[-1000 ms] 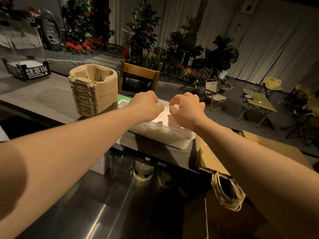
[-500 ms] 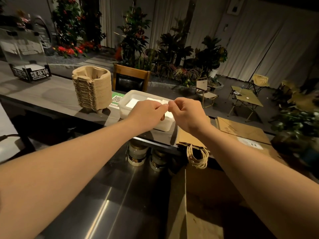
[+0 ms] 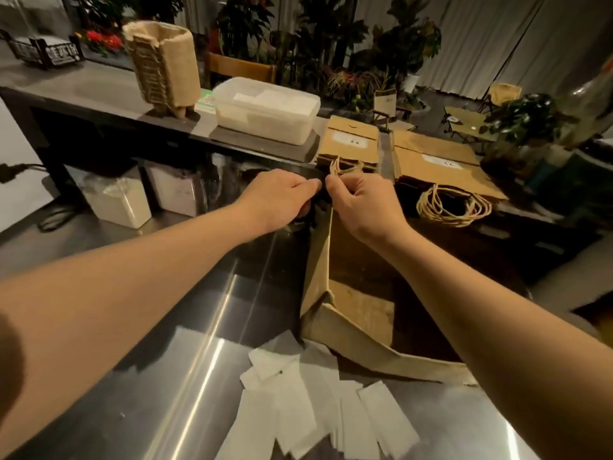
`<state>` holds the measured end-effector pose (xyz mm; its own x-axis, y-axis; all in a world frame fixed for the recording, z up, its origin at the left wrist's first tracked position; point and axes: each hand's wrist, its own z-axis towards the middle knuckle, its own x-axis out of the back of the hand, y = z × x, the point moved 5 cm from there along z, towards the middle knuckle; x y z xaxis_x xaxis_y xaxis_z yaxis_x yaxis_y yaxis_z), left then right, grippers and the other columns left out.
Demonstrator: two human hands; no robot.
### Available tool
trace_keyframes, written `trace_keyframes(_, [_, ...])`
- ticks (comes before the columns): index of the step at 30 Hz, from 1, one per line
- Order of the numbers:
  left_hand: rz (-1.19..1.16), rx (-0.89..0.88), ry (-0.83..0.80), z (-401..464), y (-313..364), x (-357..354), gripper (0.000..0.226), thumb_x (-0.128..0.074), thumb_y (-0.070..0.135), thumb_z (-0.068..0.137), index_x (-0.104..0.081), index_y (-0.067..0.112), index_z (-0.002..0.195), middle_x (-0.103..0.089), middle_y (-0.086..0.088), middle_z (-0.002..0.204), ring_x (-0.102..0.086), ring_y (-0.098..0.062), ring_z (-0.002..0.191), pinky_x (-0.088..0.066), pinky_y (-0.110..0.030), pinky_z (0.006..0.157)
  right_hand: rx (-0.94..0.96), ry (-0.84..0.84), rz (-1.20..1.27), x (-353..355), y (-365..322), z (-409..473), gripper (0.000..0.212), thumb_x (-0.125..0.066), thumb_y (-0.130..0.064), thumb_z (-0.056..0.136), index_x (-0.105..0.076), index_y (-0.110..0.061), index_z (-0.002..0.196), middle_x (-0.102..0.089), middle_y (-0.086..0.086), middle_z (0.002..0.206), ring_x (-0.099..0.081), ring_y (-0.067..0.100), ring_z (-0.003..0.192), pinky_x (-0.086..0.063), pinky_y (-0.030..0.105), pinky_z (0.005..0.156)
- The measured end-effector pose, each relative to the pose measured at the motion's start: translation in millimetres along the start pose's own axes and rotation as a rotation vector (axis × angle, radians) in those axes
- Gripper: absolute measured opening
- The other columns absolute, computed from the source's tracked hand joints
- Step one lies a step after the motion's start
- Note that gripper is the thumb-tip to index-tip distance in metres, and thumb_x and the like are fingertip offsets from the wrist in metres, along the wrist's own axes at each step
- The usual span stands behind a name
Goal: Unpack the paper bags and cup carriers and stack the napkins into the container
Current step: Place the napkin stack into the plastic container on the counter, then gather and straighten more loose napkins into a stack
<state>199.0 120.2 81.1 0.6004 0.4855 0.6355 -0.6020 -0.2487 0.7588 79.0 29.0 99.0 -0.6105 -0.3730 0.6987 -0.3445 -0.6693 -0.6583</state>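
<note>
A translucent plastic container (image 3: 265, 111) with white napkins inside stands on the raised dark counter (image 3: 99, 91). To its left stands a tall stack of pulp cup carriers (image 3: 162, 64). Flat brown paper bags (image 3: 351, 141) lie to its right, their twine handles (image 3: 345, 166) hanging over the edge. Loose white napkins (image 3: 315, 410) lie scattered on the steel counter (image 3: 159, 376) in front of me. My left hand (image 3: 282, 197) and my right hand (image 3: 361, 204) meet fingertip to fingertip, fingers curled, just below those handles. I see nothing in the left hand; the right fingertips overlap the twine.
An open brown box (image 3: 351, 300) lies under my right forearm. A second stack of flat bags (image 3: 434, 157) with coiled twine handles (image 3: 454, 205) lies at right. White tubs (image 3: 116, 200) stand under the raised counter. A black holder (image 3: 53, 53) is at far left.
Both hands have come back from over the container, toward me and down past the raised counter's edge. My view has tilted down, and the loose napkins are now in sight.
</note>
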Motion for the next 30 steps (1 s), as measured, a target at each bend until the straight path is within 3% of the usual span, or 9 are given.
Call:
trace_keyframes(4, [0.010, 0.037, -0.032, -44, -24, -43, 0.048, -0.043, 0.042, 0.109, -0.065, 0.018, 0.073, -0.057, 0.005, 0.065, -0.052, -0.005, 0.059, -0.036, -0.028, 0.061, 0.021, 0.025, -0.018, -21, 31, -48, 0.037, -0.053, -0.038, 0.104, -0.066, -0.020, 0.074, -0.064, -0.004, 0.068, -0.062, 0.012, 0.062, -0.054, 0.037, 0.062])
trace_keyframes(9, [-0.101, 0.121, -0.044, -87, -75, -99, 0.033, -0.046, 0.037, 0.109, -0.071, 0.019, 0.097, -0.070, 0.000, 0.090, -0.065, -0.016, 0.087, -0.049, -0.033, 0.076, 0.244, 0.041, -0.154, -54, 61, -108, 0.019, -0.051, -0.037, 0.101, -0.063, -0.023, 0.095, -0.059, -0.010, 0.090, -0.055, 0.006, 0.079, -0.053, 0.027, 0.069])
trace_keyframes(15, [-0.139, 0.174, -0.030, -138, -149, -157, 0.016, -0.058, 0.031, 0.104, -0.071, 0.021, 0.105, -0.071, -0.004, 0.096, -0.065, -0.022, 0.094, -0.053, -0.037, 0.085, 0.709, 0.084, -0.439, -98, 95, -178, 0.024, -0.049, -0.028, 0.099, -0.068, -0.012, 0.104, -0.061, 0.007, 0.096, -0.050, 0.018, 0.085, -0.043, 0.030, 0.068])
trace_keyframes(18, [0.027, 0.132, -0.082, -151, -167, -172, 0.005, -0.060, 0.031, 0.103, -0.066, 0.032, 0.103, -0.068, 0.006, 0.091, -0.063, -0.015, 0.085, -0.049, -0.033, 0.074, 0.841, 0.046, -0.466, -120, 115, -204, 0.022, -0.052, -0.020, 0.098, -0.069, -0.010, 0.108, -0.062, 0.010, 0.099, -0.052, 0.022, 0.087, -0.041, 0.029, 0.071])
trace_keyframes(21, [0.178, 0.098, -0.117, -159, -178, -192, 0.016, -0.059, 0.028, 0.105, -0.066, 0.034, 0.119, -0.066, 0.011, 0.101, -0.061, -0.011, 0.092, -0.047, -0.030, 0.076, 0.673, -0.124, -0.377, -145, 145, -219, 0.023, -0.058, -0.019, 0.099, -0.065, -0.017, 0.120, -0.061, 0.005, 0.111, -0.054, 0.018, 0.095, -0.047, 0.022, 0.074])
trace_keyframes(24, [0.152, 0.166, -0.164, -169, -195, -213, 0.024, -0.057, 0.031, 0.105, -0.065, 0.038, 0.126, -0.067, 0.015, 0.107, -0.063, -0.008, 0.098, -0.048, -0.029, 0.079, 0.437, -0.260, -0.359, -168, 180, -229, 0.035, -0.058, -0.028, 0.102, -0.055, -0.030, 0.137, -0.055, -0.004, 0.133, -0.053, 0.014, 0.114, -0.038, 0.011, 0.084])
trace_keyframes(26, [0.163, 0.129, -0.213, -175, -199, -226, 0.024, -0.053, 0.034, 0.106, -0.064, 0.039, 0.126, -0.068, 0.016, 0.115, -0.064, -0.012, 0.109, -0.049, -0.028, 0.085, 0.381, -0.300, -0.366, -180, 196, -237, 0.038, -0.052, -0.037, 0.105, -0.051, -0.032, 0.142, -0.050, -0.006, 0.143, -0.050, 0.014, 0.123, -0.042, 0.021, 0.100])
trace_keyframes(28, [0.263, 0.068, -0.247, -179, -200, -235, 0.035, -0.047, 0.039, 0.108, -0.057, 0.036, 0.141, -0.059, 0.012, 0.141, -0.054, -0.016, 0.131, -0.041, -0.029, 0.103, 0.307, -0.316, -0.338, -188, 207, -244, 0.039, -0.047, -0.041, 0.106, -0.049, -0.032, 0.144, -0.046, -0.005, 0.150, -0.048, 0.017, 0.132, -0.042, 0.038, 0.112])
trace_keyframes(30, [0.367, 0.034, -0.248, -182, -201, -239, 0.046, -0.044, 0.044, 0.108, -0.047, 0.031, 0.152, -0.047, 0.007, 0.157, -0.044, -0.017, 0.142, -0.032, -0.033, 0.111, 0.186, -0.317, -0.307, -189, 218, -247, 0.047, -0.043, -0.046, 0.106, -0.043, -0.030, 0.150, -0.041, -0.004, 0.157, -0.041, 0.019, 0.140, -0.034, 0.042, 0.118])
